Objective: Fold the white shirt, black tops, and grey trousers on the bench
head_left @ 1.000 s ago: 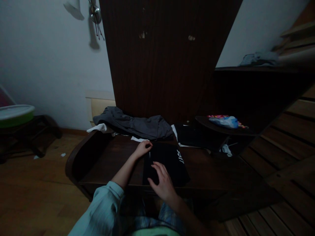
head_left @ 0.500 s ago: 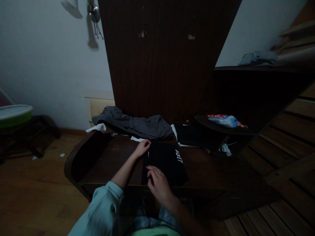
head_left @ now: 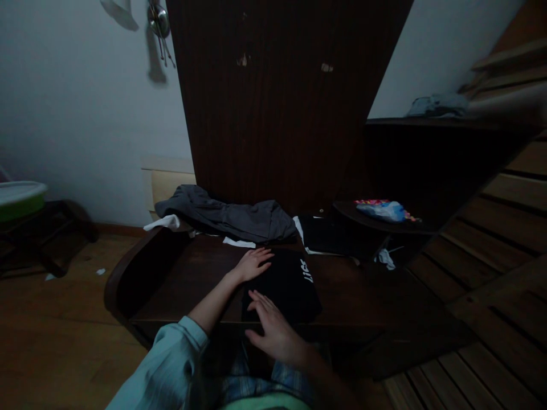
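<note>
A folded black garment with white lettering [head_left: 294, 290] lies flat on the dark wooden bench top [head_left: 196, 290] in front of me. My left hand [head_left: 253, 265] rests on its far left corner, fingers stretched out and apart. At the near left edge of the garment is my right hand [head_left: 273, 330], its fingers extended and the thumb spread away. Neither hand grips anything. Whether the right hand's fingertips touch the cloth or hover just over it, I cannot tell.
Behind the garment lies a crumpled grey garment [head_left: 231, 219], with white cloth [head_left: 239, 242] at its front. To the right are a black folded item [head_left: 325, 234] and a colourful plastic bag [head_left: 384, 210] on a shelf. A curved armrest [head_left: 128, 279] bounds the left side.
My left hand has gone from pinching the garment's far left corner to lying spread on it. My right hand's fingers have opened out, and the thumb has moved away from them.
</note>
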{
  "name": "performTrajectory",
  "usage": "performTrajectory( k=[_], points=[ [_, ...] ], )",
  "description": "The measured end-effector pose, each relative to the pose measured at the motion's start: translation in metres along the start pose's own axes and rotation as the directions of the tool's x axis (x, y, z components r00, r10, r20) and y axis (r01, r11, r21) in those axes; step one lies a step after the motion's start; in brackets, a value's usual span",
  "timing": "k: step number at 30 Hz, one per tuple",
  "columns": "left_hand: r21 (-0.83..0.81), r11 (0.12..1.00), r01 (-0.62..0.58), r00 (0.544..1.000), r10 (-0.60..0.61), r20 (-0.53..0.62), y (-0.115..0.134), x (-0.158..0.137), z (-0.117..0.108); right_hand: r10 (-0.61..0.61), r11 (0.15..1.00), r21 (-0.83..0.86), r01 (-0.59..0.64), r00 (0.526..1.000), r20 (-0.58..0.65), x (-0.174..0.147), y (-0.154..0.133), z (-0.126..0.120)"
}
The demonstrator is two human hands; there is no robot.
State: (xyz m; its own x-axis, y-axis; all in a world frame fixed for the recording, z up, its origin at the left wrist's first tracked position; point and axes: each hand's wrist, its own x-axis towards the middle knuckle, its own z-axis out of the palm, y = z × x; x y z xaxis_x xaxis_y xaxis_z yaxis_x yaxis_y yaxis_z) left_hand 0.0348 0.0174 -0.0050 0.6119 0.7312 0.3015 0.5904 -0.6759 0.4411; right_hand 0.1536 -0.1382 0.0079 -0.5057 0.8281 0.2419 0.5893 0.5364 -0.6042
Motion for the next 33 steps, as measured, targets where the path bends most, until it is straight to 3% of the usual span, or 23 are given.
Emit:
performTrajectory(
  k=[2,5,7,11,15,17,20,23,25,27,30,33],
  points=[
    [0.016,1.000,0.013,1.000,-0.013,0.014,-0.002,0.000,0.002,-0.017,0.996,0.083,0.017,1.000,0.010,0.005,0.004,-0.023],
    [0.031,0.999,0.018,0.999,-0.019,0.026,-0.002,0.001,0.002,0.051,0.998,0.046,-0.042,0.971,-0.232,0.021,0.029,-0.060],
    [0.036,0.999,0.029,0.999,-0.030,0.023,-0.001,0.000,0.002,0.082,0.993,-0.057,-0.103,0.953,-0.290,0.032,0.056,-0.075],
    [-0.022,0.999,0.033,0.999,-0.034,-0.028,-0.001,0.000,0.001,0.229,0.940,-0.224,-0.256,0.963,-0.138,0.037,0.104,-0.075],
    [-0.128,0.992,-0.002,0.988,-0.018,-0.153,-0.001,0.000,-0.003,0.279,0.917,-0.270,-0.293,0.956,-0.089,0.030,0.115,-0.062],
    [-0.162,0.986,0.033,0.959,-0.077,-0.275,-0.001,-0.001,-0.006,0.281,0.910,-0.285,-0.300,0.954,-0.108,0.026,0.111,-0.062],
    [-0.185,0.973,0.142,0.871,-0.211,-0.443,-0.003,-0.002,-0.011,0.289,0.906,-0.298,-0.299,0.954,-0.080,0.025,0.102,-0.078],
    [-0.212,0.957,0.200,0.820,-0.282,-0.498,-0.006,-0.002,-0.014,0.299,0.935,-0.218,-0.281,0.952,0.058,0.038,0.098,-0.102],
    [-0.226,0.952,0.207,0.812,-0.296,-0.503,-0.008,-0.002,-0.015,0.249,0.963,-0.126,-0.239,0.966,0.070,0.054,0.100,-0.111],
    [-0.236,0.951,0.202,0.810,-0.298,-0.506,-0.009,-0.002,-0.016,0.212,0.976,-0.056,-0.210,0.977,0.035,0.073,0.104,-0.109],
    [-0.261,0.945,0.198,0.799,-0.309,-0.516,-0.012,-0.003,-0.016,0.248,0.968,0.034,-0.249,0.968,0.022,0.096,0.113,-0.087],
    [-0.333,0.922,0.199,0.773,-0.357,-0.525,-0.016,-0.002,-0.016,0.225,0.974,0.001,-0.225,0.974,-0.028,0.104,0.116,-0.064]
  ],
)
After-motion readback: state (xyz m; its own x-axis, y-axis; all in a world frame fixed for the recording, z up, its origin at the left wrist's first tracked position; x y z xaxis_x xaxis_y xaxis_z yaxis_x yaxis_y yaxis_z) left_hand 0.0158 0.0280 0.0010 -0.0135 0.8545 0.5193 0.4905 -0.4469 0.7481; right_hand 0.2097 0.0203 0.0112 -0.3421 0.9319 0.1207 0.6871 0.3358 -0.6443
